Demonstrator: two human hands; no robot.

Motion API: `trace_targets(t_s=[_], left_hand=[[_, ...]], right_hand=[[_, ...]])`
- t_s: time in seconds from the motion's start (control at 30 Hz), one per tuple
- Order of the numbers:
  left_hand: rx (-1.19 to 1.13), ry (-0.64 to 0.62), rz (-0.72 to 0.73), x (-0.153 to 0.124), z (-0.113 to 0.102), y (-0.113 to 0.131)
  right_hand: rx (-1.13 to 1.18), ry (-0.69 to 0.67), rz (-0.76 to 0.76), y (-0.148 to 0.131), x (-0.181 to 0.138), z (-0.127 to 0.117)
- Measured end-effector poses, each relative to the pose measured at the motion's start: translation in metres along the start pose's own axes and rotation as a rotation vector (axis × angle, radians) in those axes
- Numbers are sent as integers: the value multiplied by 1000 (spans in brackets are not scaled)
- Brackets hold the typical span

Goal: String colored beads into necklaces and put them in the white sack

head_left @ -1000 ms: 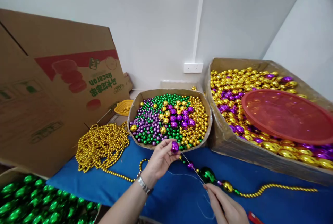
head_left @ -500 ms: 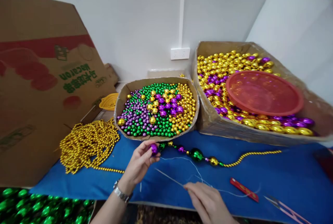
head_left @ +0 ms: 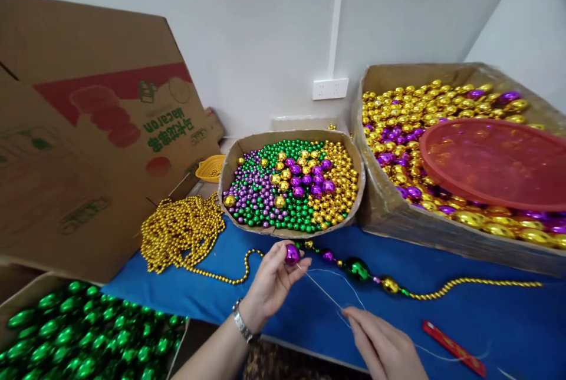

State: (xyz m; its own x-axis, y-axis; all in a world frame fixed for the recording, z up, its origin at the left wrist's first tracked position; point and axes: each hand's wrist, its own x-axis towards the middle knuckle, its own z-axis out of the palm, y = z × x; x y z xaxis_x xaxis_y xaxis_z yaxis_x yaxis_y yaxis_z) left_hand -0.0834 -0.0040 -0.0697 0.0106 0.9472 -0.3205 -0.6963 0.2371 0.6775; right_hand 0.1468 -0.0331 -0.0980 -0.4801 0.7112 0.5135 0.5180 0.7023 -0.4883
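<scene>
- Head view: L hand [head_left: 276,283] is closed on a shiny purple bead [head_left: 292,254], thumb & fingers pinched round it; bead sits at the fingertips, just in front of the tub's near rim.
- R hand [head_left: 382,339] is lower & to the right, fingertips together on the near end of a thin needle [head_left: 325,291].
- Key relation: needle's long axis runs diag., from R fingertips up-left to the bead's lower right side. Bead is round, so only its hole dir. matters; can't see the hole, can't tell if the tip is in it.
- Bead is in L hand, so L is nearer; R stays apart from it, needle bridging the gap.
- White thread [head_left: 340,277] loops on the blue cloth [head_left: 389,315] btwn the hands.
- Beyond the thread, to the right of L hand: strung beads, incl. a big green bead [head_left: 356,269] & a gold bead [head_left: 390,284], w/ a gold chain [head_left: 469,281] trailing right.
- Cardboard tub [head_left: 241,145] of small beads is behind L hand; red strip [head_left: 453,347] lies right of R hand.
</scene>
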Motion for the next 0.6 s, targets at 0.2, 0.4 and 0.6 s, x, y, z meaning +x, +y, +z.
trace_targets(t_s=[0.2, 0.4, 0.6], left_hand=[[-140, 97, 18, 1, 14, -8], [-176, 140, 61, 3, 17, -12], [-151, 55, 96, -1, 17, -19]], right_hand=[[-65, -17, -38, -1, 0, 5], [-91, 21, -67, 2, -3, 3], [-59, 34, -42, 3, -2, 8]])
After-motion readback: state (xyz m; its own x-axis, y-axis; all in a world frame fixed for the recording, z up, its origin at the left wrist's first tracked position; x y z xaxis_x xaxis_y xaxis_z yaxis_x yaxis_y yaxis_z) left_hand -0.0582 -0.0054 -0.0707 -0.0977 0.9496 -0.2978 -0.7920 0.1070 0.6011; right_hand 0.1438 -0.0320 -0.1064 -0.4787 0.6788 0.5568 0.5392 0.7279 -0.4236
